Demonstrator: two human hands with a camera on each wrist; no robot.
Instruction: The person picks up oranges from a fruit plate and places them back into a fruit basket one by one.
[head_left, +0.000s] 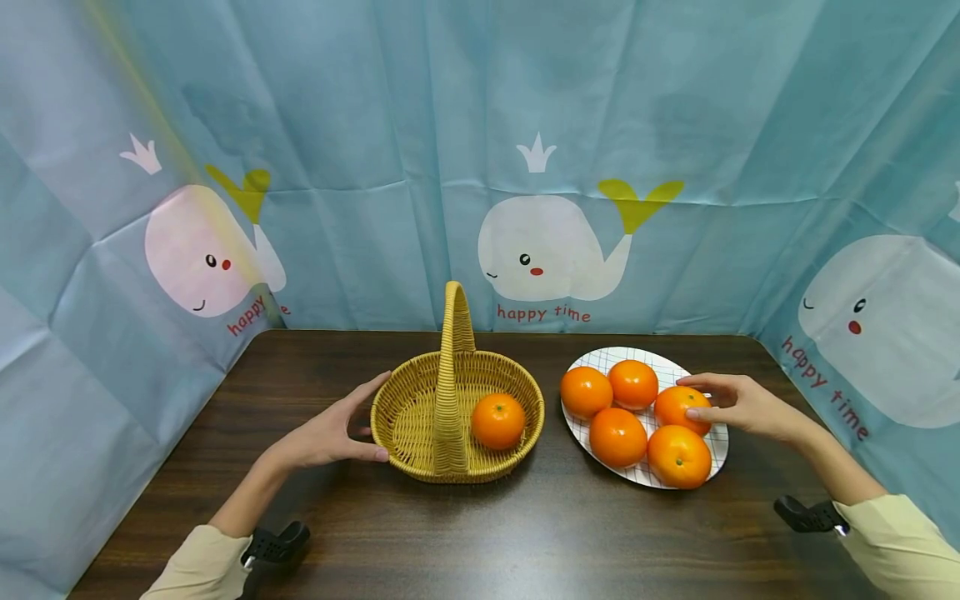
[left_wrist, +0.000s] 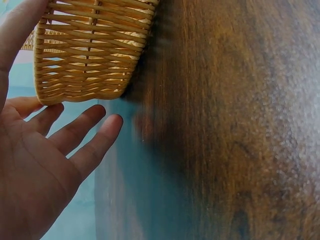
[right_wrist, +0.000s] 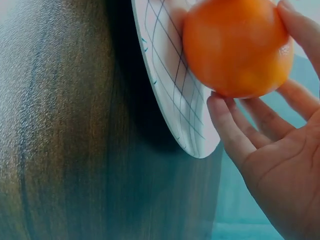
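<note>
A woven yellow basket with a tall arched handle stands on the table, one orange inside at its right end. My left hand spans the basket's left end, thumb and index finger at the rim. In the left wrist view, the other fingers stretch out below the wicker wall. At right, my right hand holds an orange on the white plate, thumb on its near side and fingers round the far side. The right wrist view shows fingertips against this orange.
Several other oranges share the plate, which has a grid of dark lines. The dark wooden table ends at the back against a blue curtain printed with whales. A black band circles each wrist.
</note>
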